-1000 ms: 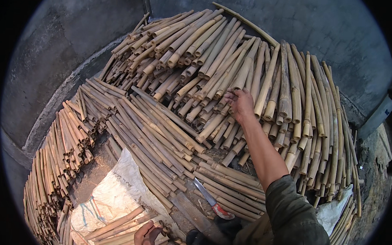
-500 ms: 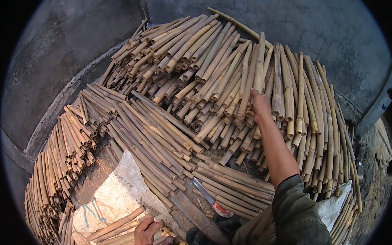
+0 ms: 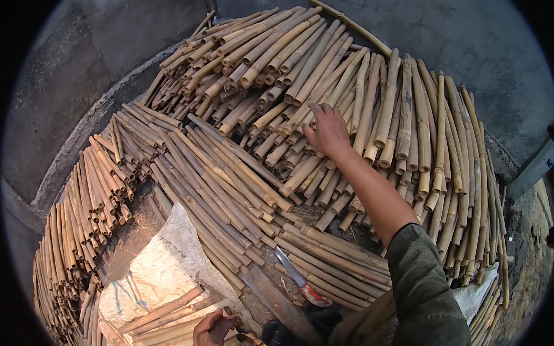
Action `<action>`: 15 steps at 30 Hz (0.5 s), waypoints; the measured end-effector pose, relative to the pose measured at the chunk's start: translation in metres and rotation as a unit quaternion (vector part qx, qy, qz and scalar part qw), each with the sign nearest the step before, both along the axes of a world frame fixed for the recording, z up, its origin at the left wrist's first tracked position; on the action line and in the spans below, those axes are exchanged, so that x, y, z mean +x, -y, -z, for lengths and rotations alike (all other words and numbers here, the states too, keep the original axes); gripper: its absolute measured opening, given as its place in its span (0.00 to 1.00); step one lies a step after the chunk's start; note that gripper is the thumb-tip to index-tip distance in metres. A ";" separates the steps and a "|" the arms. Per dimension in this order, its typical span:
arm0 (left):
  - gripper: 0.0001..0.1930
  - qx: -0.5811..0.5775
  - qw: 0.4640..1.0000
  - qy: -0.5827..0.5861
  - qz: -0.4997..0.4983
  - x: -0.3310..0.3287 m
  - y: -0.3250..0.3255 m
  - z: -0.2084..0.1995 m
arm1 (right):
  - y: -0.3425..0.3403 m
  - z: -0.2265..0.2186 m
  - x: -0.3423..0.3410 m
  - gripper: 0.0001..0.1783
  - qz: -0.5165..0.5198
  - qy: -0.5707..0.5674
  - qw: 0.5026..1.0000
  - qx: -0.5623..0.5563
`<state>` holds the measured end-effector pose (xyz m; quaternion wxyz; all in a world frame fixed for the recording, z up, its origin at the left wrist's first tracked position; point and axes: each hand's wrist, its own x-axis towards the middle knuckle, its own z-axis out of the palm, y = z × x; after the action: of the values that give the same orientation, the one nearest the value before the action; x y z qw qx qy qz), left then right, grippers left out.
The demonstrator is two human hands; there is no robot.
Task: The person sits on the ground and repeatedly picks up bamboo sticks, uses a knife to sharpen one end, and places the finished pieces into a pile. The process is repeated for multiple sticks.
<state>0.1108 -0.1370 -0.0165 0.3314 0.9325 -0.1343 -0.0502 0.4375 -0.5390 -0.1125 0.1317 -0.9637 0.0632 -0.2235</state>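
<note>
My right hand (image 3: 329,131) reaches over the large pile of bamboo poles (image 3: 281,48). Its thumb and fingers are apart near the cut pole ends, and no pole is in its grip. Just right of it lies a thick bamboo pole (image 3: 387,103) on top of the pile. At the lower edge my left hand (image 3: 209,332) is partly cut off by the frame. Its fingers are loosely bent and apart, and nothing shows between them. Beside it, short bamboo pieces (image 3: 162,309) lie on a white woven sack (image 3: 170,255).
A knife (image 3: 312,293) with a red handle lies by a flat wooden board (image 3: 278,304) near my feet. Bamboo stacks (image 3: 61,245) line the left side, and loose poles (image 3: 215,183) lie across the middle. Grey walls (image 3: 476,52) stand behind.
My right hand has let go of the thick bamboo pole and moved left across the pile. The left hand stays low by the sack, its fingers slightly shifted. The view has shifted a little.
</note>
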 end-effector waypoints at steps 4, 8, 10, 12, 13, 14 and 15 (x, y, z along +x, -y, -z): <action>0.23 0.005 1.000 -0.006 0.002 0.007 0.002 0.001 | -0.035 0.042 0.038 0.32 -0.064 -0.051 0.982 -0.168; 0.23 -0.032 0.999 -0.007 -0.014 0.012 0.002 0.005 | -0.029 0.043 0.055 0.27 -0.050 -0.081 0.977 -0.189; 0.23 -0.032 0.999 -0.009 -0.020 0.014 0.000 0.007 | -0.019 0.037 0.053 0.25 -0.038 -0.057 0.983 -0.171; 0.23 -0.029 0.999 -0.004 -0.020 0.017 -0.003 0.009 | -0.006 0.032 0.045 0.24 -0.030 -0.009 0.989 -0.148; 0.23 -0.021 1.000 0.000 -0.015 0.019 -0.005 0.010 | 0.000 0.030 0.042 0.25 0.001 -0.003 0.986 -0.166; 0.23 -0.013 1.000 0.003 -0.011 0.020 -0.007 0.010 | 0.008 0.028 0.037 0.24 0.040 -0.021 0.984 -0.171; 0.23 -0.015 1.000 -0.004 -0.014 0.020 -0.008 0.010 | 0.016 0.026 0.032 0.23 0.078 -0.038 0.980 -0.177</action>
<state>0.1311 -0.1288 -0.0263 0.3463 0.9291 -0.1211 -0.0474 0.4698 -0.5545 -0.1382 -0.0611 -0.9716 0.1029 -0.2042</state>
